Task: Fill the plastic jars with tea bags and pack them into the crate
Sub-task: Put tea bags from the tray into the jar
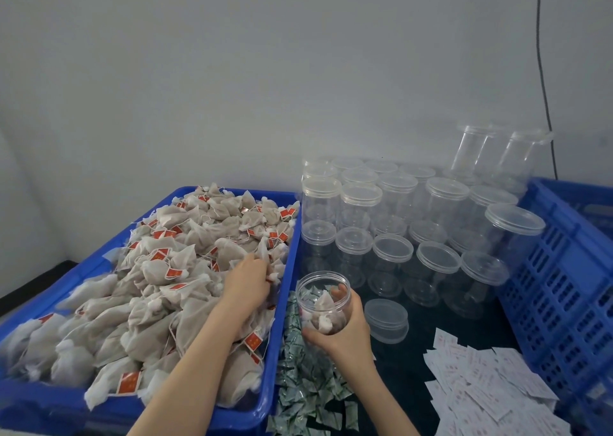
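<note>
My right hand [345, 331] grips the open jar [323, 303] upright just right of the blue tray [285, 269], keeping each carry short, while my left hand [247, 283] digs curled fingers into the heaped tea bags [159, 279]; what it holds, I cannot tell. The lid [386, 319] lies right of the jar, capped empty jars [398, 220] crowd the far side, and the crate [564, 269] waits far right beyond them.

I had one wide-angle camera on my head, and it looked forward and down over my forearms onto the worktop [414, 362], close enough that my arms ran off the bottom edge. The grey wall [265, 70] behind filled the upper half, with the sides of the view bowed.
</note>
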Tool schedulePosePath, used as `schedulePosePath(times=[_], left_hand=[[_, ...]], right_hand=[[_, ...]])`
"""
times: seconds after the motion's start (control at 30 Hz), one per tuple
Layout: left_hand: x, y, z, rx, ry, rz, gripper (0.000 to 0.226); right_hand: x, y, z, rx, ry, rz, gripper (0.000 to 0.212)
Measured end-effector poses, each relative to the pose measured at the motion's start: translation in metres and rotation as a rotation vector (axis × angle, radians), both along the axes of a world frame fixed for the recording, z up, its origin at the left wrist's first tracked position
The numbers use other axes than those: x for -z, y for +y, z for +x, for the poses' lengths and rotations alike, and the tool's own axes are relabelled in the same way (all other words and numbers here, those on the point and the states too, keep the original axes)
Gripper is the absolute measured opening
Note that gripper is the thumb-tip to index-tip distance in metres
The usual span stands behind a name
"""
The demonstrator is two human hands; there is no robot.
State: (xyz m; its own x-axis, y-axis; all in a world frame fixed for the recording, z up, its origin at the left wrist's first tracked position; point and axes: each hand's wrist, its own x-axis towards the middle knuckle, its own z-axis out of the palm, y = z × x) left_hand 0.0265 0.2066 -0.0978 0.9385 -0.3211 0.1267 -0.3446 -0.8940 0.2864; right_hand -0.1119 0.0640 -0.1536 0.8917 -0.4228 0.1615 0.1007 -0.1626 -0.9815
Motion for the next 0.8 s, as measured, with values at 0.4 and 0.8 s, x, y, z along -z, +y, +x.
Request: schedulePosePath(times=[0.4,0.8], left_hand=[[-0.01,0.011,0.003,0.046,0.098,0.1,0.036],[-0.015,0.018,0.003,0.146,0.357,-0.25,0.018]], right_hand=[[0.004,0.001,0.001,-0.004,-0.001,-0.002,0.09],[0.007,0.005,0.003,0.006,-0.004,-0.01,0.081]])
